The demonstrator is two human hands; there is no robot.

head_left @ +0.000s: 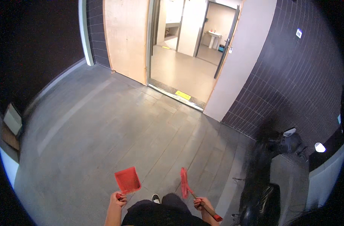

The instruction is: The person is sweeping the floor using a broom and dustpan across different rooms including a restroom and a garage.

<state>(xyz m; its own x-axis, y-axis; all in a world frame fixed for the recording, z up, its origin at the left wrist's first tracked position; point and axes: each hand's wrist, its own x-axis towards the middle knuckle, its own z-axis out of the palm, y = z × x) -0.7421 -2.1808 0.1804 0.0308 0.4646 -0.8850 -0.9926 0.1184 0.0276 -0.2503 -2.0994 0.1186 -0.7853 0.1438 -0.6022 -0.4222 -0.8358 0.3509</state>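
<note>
My left hand (119,199) is closed around the short handle of a red dustpan (128,179). The pan is held out in front of my left side, its wide face turned up, and nothing shows in it. In my right hand (201,203) is a hand brush (184,183) with a narrow red head and a brown handle tipped in red. Its head points forward and a little left, apart from the dustpan. Whether the brush touches the floor, I cannot tell.
Grey tiled floor (115,128) spreads ahead to a lit doorway, whose raised sill (175,97) carries a yellow sticker (183,95). Beyond stand a washbasin (214,34) and a blue bin (221,48). A dark motor scooter (270,199) stands close on my right, beside a dark tiled wall (266,71).
</note>
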